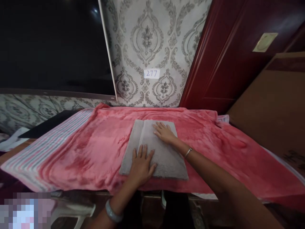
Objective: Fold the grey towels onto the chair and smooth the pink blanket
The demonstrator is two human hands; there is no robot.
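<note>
Pink blanket w/ gray cloth approx. mid-blanket — L grip & R grip spread palm-down on it, pinching nothing. Cloth's laid out, prob. mostly flat — 1 lengthwise ridge not yet smooth.

Grey patterned wallpaper with 277 label between black screen and dark-red panelling

Left grip: bare, 5 fingers visible. Left wrist carries 1 thick, rounded bangle, pale blue-grey, smooth in outline. Right grip: bare. Right wrist carries 1 slim, silver-coloured bracelet, noticeably narrower than the left-side item. Both forearms uncovered along their visible length. Black legwear noted at lower edge; fabric detail lost in shadow
</note>
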